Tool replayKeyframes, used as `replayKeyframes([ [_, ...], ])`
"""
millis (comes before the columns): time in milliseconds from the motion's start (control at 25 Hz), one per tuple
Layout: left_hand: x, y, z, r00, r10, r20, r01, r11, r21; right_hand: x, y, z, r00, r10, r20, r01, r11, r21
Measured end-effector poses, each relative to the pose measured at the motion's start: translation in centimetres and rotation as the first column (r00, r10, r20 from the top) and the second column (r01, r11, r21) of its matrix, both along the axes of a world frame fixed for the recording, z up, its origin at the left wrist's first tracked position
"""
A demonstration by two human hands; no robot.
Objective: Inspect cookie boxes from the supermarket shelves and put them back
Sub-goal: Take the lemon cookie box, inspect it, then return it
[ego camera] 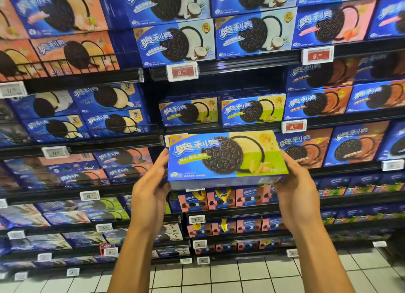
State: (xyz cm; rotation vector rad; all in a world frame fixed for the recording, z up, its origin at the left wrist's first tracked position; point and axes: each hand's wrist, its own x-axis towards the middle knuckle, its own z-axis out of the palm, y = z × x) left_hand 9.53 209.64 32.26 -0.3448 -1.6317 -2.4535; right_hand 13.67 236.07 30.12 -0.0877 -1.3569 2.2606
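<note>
Before the shelves (241, 129), both hands, left (151, 189) and right (295, 189), grip an "OREO" cookie box (225, 159).

Two hands, the left hand (151, 189) and the right hand (295, 189), hold one green-and-blue cookie box (225, 159), two matching boxes (221, 111) sit at frame centre, and three red price tags (317, 55) show above.

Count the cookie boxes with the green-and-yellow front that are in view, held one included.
3: one cookie box held between the left hand and right hand, and two shelf boxes, and, side by side on the shelf above it. More may sit hidden behind those.
</note>
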Motion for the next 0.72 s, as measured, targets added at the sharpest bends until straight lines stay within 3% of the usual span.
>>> replayKeyframes([
  [120,-0.3,0.0,-0.2,0.999,-0.048,0.017,0.048,0.999,-0.025,0.5,0.5,0.1,0.993,0.097,-0.074,-0.106,0.986,-0.13],
  [320,0.2,1.1,-0.7,0.994,0.066,0.083,-0.061,0.997,-0.055,0.8,-0.3,0.3,0.997,0.071,-0.032,-0.071,0.997,0.0],
  [720,0.3,1.5,-0.4,0.992,0.1,0.082,-0.088,0.986,-0.139,0.7,-0.2,0.5,0.998,0.013,0.063,-0.016,0.999,0.042],
])
